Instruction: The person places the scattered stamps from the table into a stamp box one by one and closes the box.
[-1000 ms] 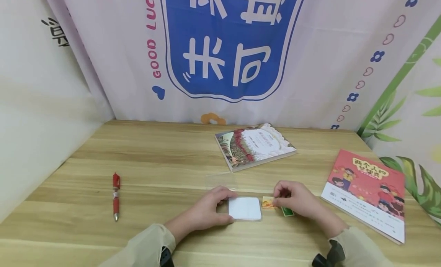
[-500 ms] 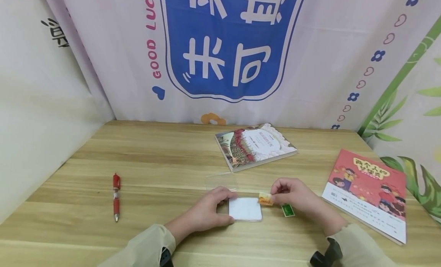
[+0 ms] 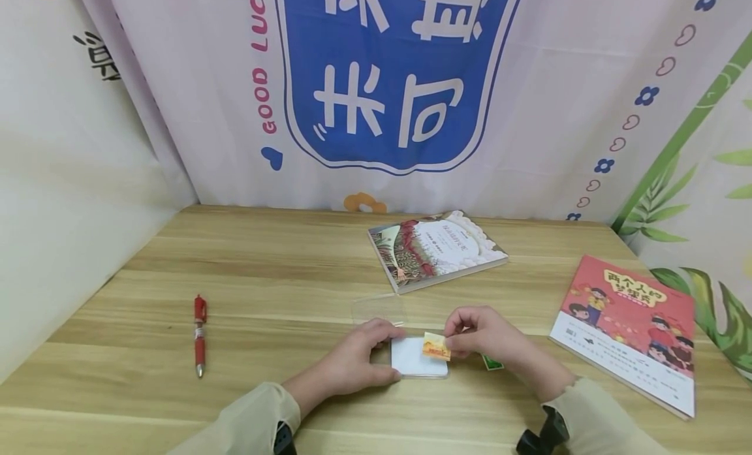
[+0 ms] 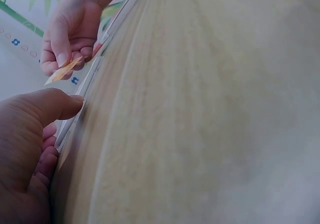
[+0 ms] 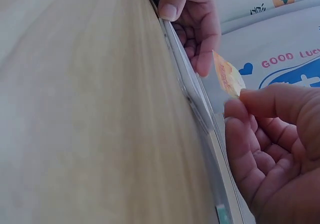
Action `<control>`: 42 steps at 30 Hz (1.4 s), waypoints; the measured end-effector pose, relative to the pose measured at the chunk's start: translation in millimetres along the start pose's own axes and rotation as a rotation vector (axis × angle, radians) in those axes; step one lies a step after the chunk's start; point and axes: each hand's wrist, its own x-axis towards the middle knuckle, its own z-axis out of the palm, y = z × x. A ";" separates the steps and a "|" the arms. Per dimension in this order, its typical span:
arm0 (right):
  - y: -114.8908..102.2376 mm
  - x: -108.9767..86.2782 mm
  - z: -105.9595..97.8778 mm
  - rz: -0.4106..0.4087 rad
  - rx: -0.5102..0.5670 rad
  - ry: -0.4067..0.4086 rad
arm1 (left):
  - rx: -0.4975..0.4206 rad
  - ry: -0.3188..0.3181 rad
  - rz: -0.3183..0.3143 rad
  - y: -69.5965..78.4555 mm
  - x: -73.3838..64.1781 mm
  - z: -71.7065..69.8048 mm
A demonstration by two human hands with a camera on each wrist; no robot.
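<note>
In the head view a shallow clear case with a white inside [image 3: 407, 358] lies on the table. My left hand [image 3: 355, 358] steadies its left end between thumb and fingers. Thumb and forefinger of my right hand [image 3: 490, 337] pinch a small orange-and-yellow stamp [image 3: 436, 346] by its right edge, over the right part of the case. The right wrist view shows the stamp [image 5: 227, 76] tilted and raised above the case. A green stamp [image 3: 492, 363] lies on the table, partly hidden by my right hand.
A clear plastic lid [image 3: 378, 309] lies just behind the case. Farther back is a picture book [image 3: 437, 249]; a red book [image 3: 625, 331] lies at the right. A red pen [image 3: 200, 337] is off to the left. A printed curtain [image 3: 223, 148] hangs behind the table.
My right hand has lifted the orange-and-yellow stamp off the table and brought it left over the white case. The left hand stays at the case's left end.
</note>
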 end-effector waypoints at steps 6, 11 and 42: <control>-1.1 4.0 7.6 0.006 -0.004 -0.007 | -0.009 -0.005 -0.016 -0.1 0.0 0.1; -2.3 6.8 13.9 0.012 -0.010 -0.012 | -0.007 -0.002 -0.008 -0.3 0.4 0.3; -5.9 16.0 47.1 -0.033 -0.240 0.176 | -0.028 0.017 0.013 -0.7 -1.8 -0.3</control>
